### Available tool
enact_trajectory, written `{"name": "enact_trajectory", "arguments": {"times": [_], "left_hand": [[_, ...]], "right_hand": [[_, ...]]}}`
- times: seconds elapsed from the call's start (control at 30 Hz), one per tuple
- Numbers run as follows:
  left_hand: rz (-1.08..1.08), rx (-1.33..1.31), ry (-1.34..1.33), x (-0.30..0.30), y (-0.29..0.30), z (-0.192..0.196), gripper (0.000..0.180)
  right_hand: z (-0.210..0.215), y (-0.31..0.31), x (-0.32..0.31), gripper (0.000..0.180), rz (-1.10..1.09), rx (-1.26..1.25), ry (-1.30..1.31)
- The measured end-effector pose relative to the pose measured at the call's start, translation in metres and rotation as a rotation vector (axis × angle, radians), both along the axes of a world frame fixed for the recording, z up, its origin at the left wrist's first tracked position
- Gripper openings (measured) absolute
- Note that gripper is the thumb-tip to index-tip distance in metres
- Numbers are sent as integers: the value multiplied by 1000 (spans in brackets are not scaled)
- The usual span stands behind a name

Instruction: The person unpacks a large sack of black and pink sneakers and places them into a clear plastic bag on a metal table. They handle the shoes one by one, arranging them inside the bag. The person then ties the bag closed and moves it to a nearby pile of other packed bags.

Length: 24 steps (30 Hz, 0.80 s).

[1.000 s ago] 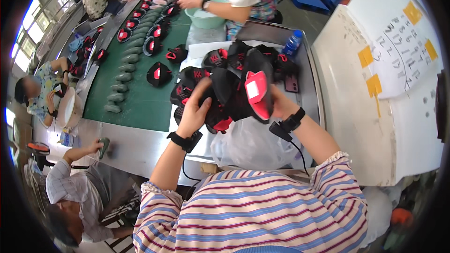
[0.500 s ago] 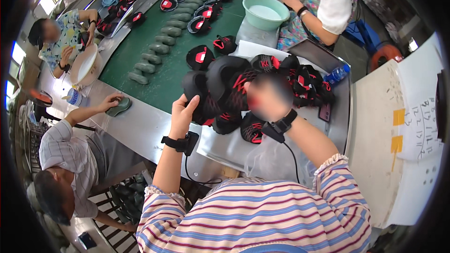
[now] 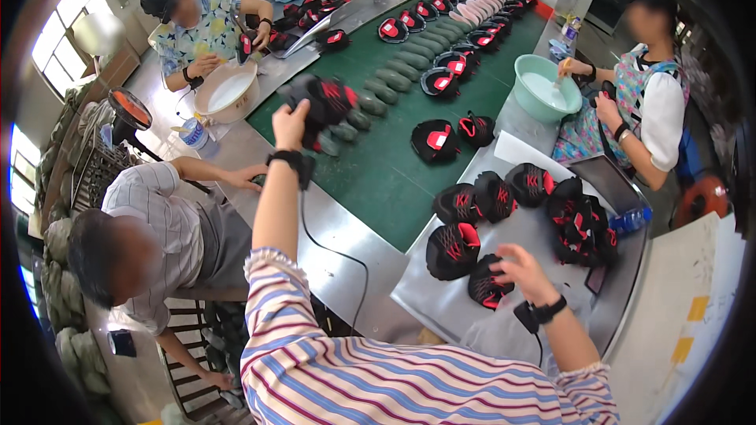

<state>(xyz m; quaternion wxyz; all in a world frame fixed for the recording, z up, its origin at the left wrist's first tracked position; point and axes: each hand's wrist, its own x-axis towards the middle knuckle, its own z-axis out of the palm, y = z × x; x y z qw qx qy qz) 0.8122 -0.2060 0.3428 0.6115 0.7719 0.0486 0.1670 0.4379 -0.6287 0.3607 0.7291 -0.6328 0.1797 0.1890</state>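
My left hand [image 3: 290, 124] is stretched out over the near left part of the green belt [image 3: 370, 181]. It grips a black shoe upper with red trim [image 3: 331, 101], smeared by motion; whether there is more than one cannot be made out. My right hand [image 3: 528, 274] hovers at the metal tray [image 3: 413, 283] with its fingers apart and nothing in them. Just left of it lies a black upper with red laces [image 3: 487, 283]. Another upper [image 3: 453, 250] and several more sit farther back on the tray, with a heap of them [image 3: 579, 224] to the right.
Grey-green shoe lasts [image 3: 382, 91] run in a row along the belt beside black uppers [image 3: 439, 83]. Co-workers sit left and right near a beige basin [image 3: 211, 114] and a mint basin [image 3: 524, 83]. A co-worker's hand [image 3: 246, 177] rests at the table's left edge. A blue bottle [image 3: 630, 220] lies right.
My left hand has swung left from the tray to the belt with a shoe upper. My right hand has let go of the uppers and opened. The view has turned left.
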Motion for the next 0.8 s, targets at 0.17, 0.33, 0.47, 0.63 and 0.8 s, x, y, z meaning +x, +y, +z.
{"name": "enact_trajectory", "arguments": {"times": [0.17, 0.33, 0.47, 0.63, 0.8], "left_hand": [[146, 780, 118, 34, 29, -13, 67], [-865, 445, 356, -79, -75, -66, 50], [-1608, 529, 415, -232, -176, -36, 75], [-1710, 241, 9, -347, -253, -2, 119], [-2104, -297, 381, -439, -292, 31, 81]], "right_hand": [[2, -54, -65, 66, 140, -668, -187], [-6, -100, -121, 114, 456, -1488, 37], [-33, -109, -142, 23, 448, -1343, 261], [98, -72, -148, 21, -274, -373, -127], [145, 2, -219, 40, -158, -530, -488]]}}
